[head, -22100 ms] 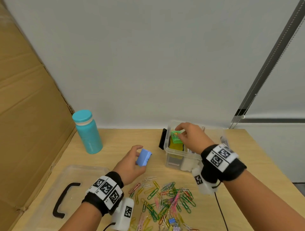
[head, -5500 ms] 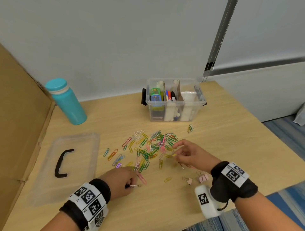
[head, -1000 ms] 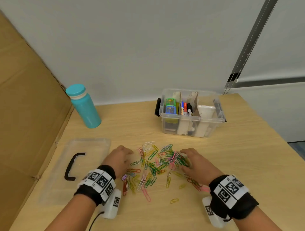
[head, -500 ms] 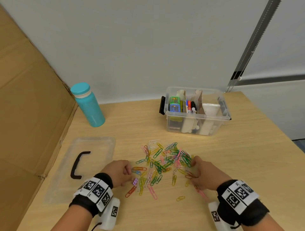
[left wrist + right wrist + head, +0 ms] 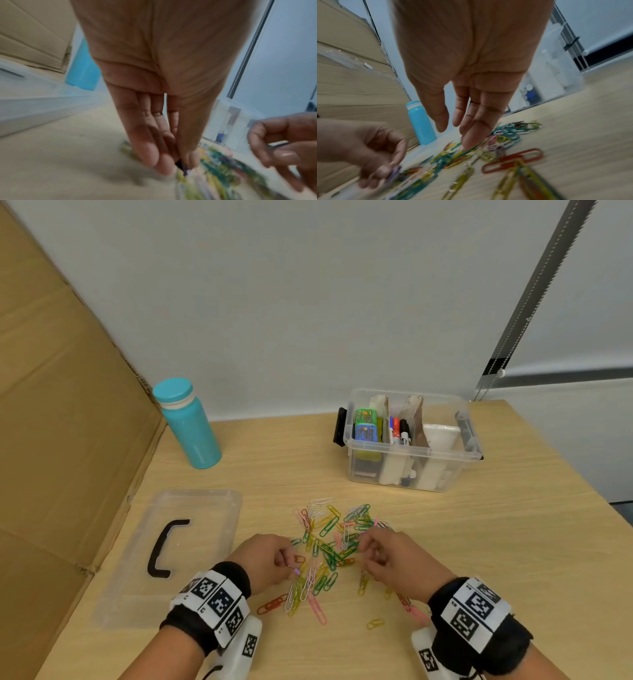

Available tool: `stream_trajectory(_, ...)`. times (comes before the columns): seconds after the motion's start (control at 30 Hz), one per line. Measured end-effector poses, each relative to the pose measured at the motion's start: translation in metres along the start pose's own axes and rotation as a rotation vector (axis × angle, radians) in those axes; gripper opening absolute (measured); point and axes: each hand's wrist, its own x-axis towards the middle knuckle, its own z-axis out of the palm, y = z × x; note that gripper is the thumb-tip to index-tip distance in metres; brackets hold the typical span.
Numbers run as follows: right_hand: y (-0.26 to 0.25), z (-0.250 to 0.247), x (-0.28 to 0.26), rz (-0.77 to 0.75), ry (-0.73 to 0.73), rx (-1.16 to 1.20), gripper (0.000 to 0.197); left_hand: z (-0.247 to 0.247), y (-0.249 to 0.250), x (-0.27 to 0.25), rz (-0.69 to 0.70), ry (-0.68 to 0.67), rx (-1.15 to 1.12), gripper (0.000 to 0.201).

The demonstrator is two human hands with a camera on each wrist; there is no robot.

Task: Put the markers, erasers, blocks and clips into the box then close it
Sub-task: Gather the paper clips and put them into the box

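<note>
While the paper clips (image 5: 329,546) lie heaped on the wooden table (image 5: 496,542), just in front of the clear storage box (image 5: 411,470), both hands work the heap's near edge. Left hand (image 5: 265,561) at the heap's left side, fingertips pinching a small purple clip (image 5: 296,571). Right hand (image 5: 394,559) at the heap's right side, fingers extended down onto the clips, gripping nothing visible. Markers (image 5: 399,431) stand upright inside the box. Lid (image 5: 178,542) lies flat left of the heap; teal bottle (image 5: 187,424) behind the lid.
</note>
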Motion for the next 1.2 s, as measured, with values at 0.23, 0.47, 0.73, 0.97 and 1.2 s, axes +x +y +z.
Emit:
stream_trajectory(0.23,-0.029,-0.001,0.01,-0.062,0.032,0.43,0.026,-0.01,0.065,0.011,0.292,0.187,-0.142,0.008)
stream_trajectory(0.47,-0.037,-0.065,0.015,-0.076,0.324,0.081,0.02,-0.014,0.085,0.015,0.389,0.278,-0.186,0.031)
stream_trajectory(0.73,-0.005,-0.175,0.089,0.235,0.874,-0.172,0.026,-0.021,0.053,0.006,0.283,0.306,-0.023,0.021)
stream_trajectory(0.97,-0.02,-0.153,0.07,0.055,0.719,-0.38,0.032,-0.026,0.005,-0.008,0.043,0.166,0.047,0.012)
stream_trajectory(1.2,0.01,-0.076,-0.006,0.294,-0.085,-0.302,0.044,0.002,-0.022,-0.019,-0.135,-0.169,0.105,0.037)
